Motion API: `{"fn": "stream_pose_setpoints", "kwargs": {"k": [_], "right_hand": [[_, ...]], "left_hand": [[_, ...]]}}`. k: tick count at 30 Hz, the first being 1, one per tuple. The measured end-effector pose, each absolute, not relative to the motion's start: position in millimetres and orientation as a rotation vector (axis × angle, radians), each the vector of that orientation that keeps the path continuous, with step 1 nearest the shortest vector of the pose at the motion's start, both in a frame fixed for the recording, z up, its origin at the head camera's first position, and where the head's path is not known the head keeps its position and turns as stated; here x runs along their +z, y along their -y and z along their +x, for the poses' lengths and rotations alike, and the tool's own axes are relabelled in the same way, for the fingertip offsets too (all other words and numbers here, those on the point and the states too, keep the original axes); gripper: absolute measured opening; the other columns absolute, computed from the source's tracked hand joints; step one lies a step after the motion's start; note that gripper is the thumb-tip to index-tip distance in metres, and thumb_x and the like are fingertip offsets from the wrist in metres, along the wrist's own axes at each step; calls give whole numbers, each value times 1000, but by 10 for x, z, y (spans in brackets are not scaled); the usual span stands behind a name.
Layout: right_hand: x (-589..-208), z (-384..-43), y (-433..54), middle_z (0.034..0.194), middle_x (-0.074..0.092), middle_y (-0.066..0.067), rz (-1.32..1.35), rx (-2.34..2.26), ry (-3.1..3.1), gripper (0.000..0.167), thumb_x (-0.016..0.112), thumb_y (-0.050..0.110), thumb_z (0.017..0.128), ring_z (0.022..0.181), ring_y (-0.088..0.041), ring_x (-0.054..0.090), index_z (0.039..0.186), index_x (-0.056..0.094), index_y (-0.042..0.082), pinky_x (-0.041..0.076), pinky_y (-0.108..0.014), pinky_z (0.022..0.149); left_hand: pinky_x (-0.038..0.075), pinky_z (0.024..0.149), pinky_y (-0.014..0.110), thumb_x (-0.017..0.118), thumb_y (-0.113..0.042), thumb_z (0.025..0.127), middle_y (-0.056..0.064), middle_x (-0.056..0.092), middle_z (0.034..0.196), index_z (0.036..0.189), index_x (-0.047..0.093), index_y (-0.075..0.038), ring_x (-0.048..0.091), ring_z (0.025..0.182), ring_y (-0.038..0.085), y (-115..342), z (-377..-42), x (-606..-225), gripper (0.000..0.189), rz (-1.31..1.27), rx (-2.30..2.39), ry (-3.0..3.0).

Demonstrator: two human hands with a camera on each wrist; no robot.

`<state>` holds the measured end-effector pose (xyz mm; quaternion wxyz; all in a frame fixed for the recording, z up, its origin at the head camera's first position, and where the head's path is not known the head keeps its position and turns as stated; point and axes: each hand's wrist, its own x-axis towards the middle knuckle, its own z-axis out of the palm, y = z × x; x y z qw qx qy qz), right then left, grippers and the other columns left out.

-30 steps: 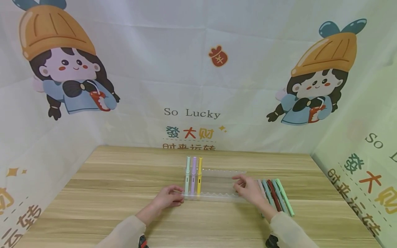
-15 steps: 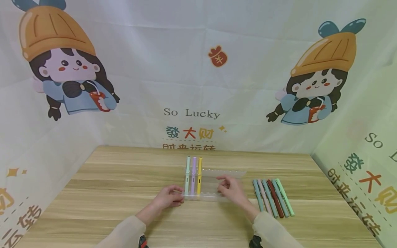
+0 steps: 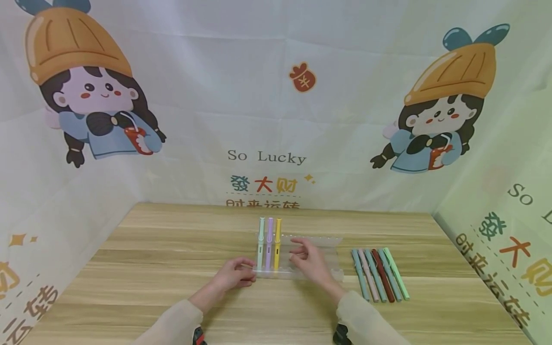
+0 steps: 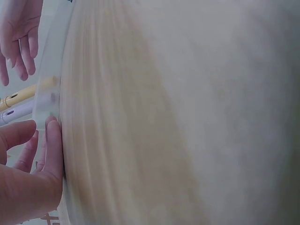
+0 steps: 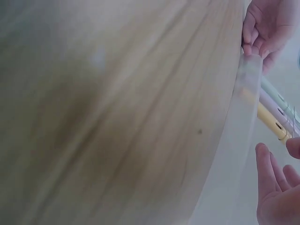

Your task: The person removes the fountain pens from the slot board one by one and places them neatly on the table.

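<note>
A clear plastic pen rack (image 3: 338, 275) with notched edges lies mid-table. In its left part stand a mint pen (image 3: 260, 245), a purple pen (image 3: 269, 242) and a yellow pen (image 3: 278, 247), side by side. My left hand (image 3: 235, 273) holds the rack's near left corner between thumb and fingers. Over the middle of the rack hovers my right hand (image 3: 312, 261), just right of the yellow pen (image 5: 269, 117). Its fingers are loosely bent, thumb apart from them, with nothing between. The left wrist view shows the left hand's fingertips at the rack end (image 4: 51, 98).
Right of the rack lies a row of several capped pens, among them a dark red pen (image 3: 382, 275), a pink pen (image 3: 368, 275) and a light green pen (image 3: 396, 273). A printed cloth (image 3: 194, 120) hangs behind the wooden table (image 3: 172, 249).
My right hand has moved left from the rack's right end toward the yellow pen, uncovering the row of loose pens. The left hand stays at the rack's corner.
</note>
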<state>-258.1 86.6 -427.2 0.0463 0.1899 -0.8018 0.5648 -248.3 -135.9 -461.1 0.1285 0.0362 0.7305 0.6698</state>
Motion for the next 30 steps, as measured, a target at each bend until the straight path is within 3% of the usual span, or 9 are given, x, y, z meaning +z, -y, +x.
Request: {"fn": "stream_pose_setpoints", "kwargs": {"k": [3, 12, 30], "right_hand": [[-4194, -2532, -806, 93, 56, -32, 600, 1748, 2410, 40, 55, -10, 76, 78, -36, 59, 115, 45, -12, 52, -33, 65], [-4400, -2729, -712, 92, 61, -19, 615, 1654, 2436, 43, 56, -5, 77, 79, -25, 60, 119, 45, -2, 51, -26, 68], [-4458, -2840, -571, 87, 61, -17, 569, 1639, 2461, 51, 60, -3, 78, 75, -24, 60, 125, 40, 0, 51, -25, 64]], "left_hand": [[51, 68, 31, 53, 3, 84, 11, 59, 80, 108, 45, 14, 58, 74, 17, 1359, -2483, -4611, 27, 96, 1949, -2125], [52, 67, 30, 53, 3, 84, 12, 60, 80, 107, 46, 13, 58, 73, 17, 1361, -2499, -4629, 27, 97, 1942, -2124], [52, 68, 32, 52, 6, 83, 12, 60, 80, 107, 45, 15, 59, 74, 19, 1364, -2506, -4636, 26, 124, 1955, -2112]]}}
